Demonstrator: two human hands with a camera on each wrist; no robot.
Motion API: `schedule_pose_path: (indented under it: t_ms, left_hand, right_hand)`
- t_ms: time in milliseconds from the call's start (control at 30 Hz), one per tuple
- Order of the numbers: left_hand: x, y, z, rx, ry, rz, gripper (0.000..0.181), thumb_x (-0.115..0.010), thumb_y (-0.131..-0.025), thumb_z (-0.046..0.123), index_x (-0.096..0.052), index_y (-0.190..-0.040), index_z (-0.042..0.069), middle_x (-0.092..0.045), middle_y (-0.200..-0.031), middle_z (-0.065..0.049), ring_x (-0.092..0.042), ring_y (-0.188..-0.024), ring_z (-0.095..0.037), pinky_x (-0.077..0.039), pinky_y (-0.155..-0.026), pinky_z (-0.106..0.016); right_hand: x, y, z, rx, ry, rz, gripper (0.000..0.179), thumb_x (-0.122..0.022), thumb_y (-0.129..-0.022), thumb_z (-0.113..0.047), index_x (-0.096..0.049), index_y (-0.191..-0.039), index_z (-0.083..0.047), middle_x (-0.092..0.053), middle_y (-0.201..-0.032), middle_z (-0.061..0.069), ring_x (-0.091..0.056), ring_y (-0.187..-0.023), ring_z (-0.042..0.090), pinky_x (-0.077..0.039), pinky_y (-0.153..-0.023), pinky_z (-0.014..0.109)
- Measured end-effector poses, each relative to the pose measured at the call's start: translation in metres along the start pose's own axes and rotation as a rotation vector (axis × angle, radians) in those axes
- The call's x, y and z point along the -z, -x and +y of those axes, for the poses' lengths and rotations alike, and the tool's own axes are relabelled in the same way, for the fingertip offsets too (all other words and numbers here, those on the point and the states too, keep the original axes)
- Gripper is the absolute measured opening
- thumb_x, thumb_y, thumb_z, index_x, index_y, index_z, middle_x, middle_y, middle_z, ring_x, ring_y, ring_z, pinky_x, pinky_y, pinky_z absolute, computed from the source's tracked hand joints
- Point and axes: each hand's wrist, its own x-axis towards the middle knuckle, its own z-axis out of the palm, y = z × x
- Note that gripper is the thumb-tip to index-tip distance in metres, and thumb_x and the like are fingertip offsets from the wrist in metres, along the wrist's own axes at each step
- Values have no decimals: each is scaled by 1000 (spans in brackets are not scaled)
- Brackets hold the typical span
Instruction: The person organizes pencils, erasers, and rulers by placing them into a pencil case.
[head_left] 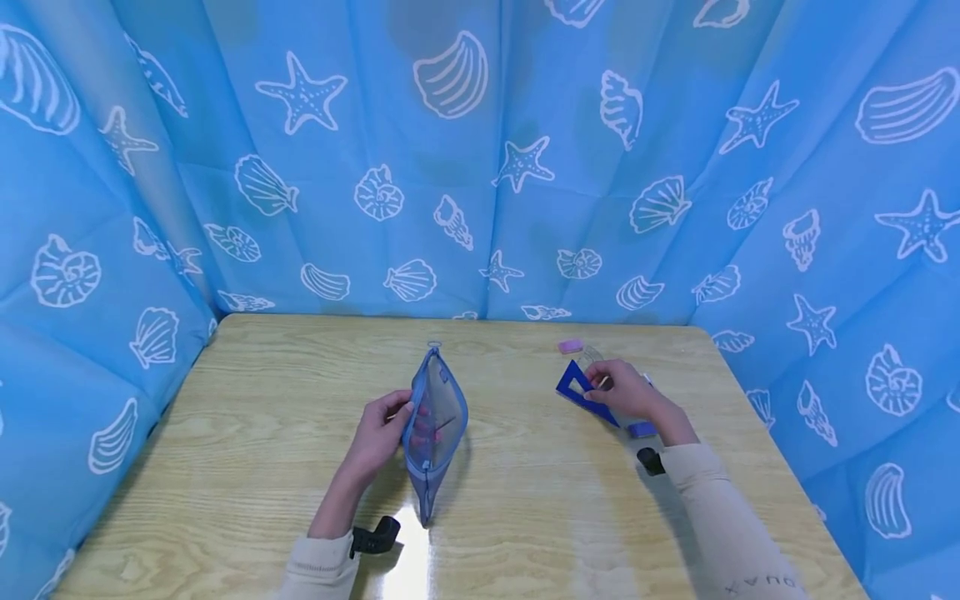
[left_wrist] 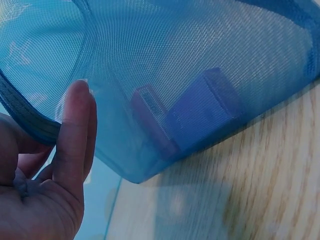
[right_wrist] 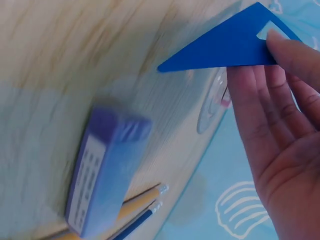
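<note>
My left hand (head_left: 381,435) pinches the side rim of a blue mesh zip pouch (head_left: 463,408), which stands with its mouth spread wide. Through the mesh in the left wrist view, a purple block (left_wrist: 205,102) and a slimmer pinkish one (left_wrist: 152,117) show at the pouch's bottom. Over at the right, my right hand (head_left: 628,392) holds a blue set square (head_left: 599,410) between thumb and fingers. In the right wrist view the set square (right_wrist: 225,47) is tilted, with the thumb at its cut-out and the fingers behind.
Near the right hand lie a blue-purple eraser (right_wrist: 107,160) with a white label, a yellow pencil (right_wrist: 142,202), a dark blue pencil (right_wrist: 135,223) and a clear round-edged plastic piece (right_wrist: 212,105). A pink block (head_left: 570,346) sits farther back. A shell-patterned curtain (head_left: 465,167) surrounds the wooden table (head_left: 285,383).
</note>
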Motion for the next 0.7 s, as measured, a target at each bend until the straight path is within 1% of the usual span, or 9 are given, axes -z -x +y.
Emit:
schedule_pose_path:
  t_ms: [167, 300, 467, 600, 700]
  left_hand:
    - [-1, 2, 0, -5, 7, -10, 28, -45, -107, 5, -62, -126, -10, -68, -107, -26, -70, -84, -18, -62, -70, -29]
    - [-1, 0, 1, -13, -21, -3, 28, -46, -107, 5, -63, -126, -8, -69, -108, -25, -68, -88, -17, -60, -74, -25]
    - [0, -1, 0, -4, -29, -6, 28, -46, -107, 5, -63, -126, -7, -69, -109, -23, -67, -92, -19, -58, -76, -24]
    - [0, 1, -2, -5, -49, 15, 28, -47, -107, 6, -65, -125, -5, -70, -108, -20, -64, -94, -18, -56, -78, -22]
    - [-1, 3, -3, -5, -26, 10, 28, -47, -107, 5, -64, -126, -6, -70, -108, -22, -66, -92, -17, -58, -77, -23]
  right_hand:
    - [-7, 5, -7, 12, -127, 38, 14, -66, -96, -1, -65, -109, 6, -65, -95, 14, -67, -86, 24, -60, -68, 31]
    - [-15, 5, -9, -5, -229, 83, 21, -63, -98, 0, -62, -117, 9, -65, -101, 19, -69, -87, 27, -63, -67, 33]
    - [-27, 4, -11, -41, -340, 146, 31, -65, -96, 1, -58, -126, 8, -62, -105, 21, -71, -87, 23, -64, -67, 35]
    - [-37, 5, -15, -43, -432, 168, 37, -65, -96, 2, -54, -131, 8, -57, -107, 20, -70, -86, 18, -64, -68, 36]
    - [-42, 7, -18, -39, -479, 177, 39, -63, -97, 4, -51, -133, 10, -56, -107, 21, -69, -84, 15, -64, -68, 36]
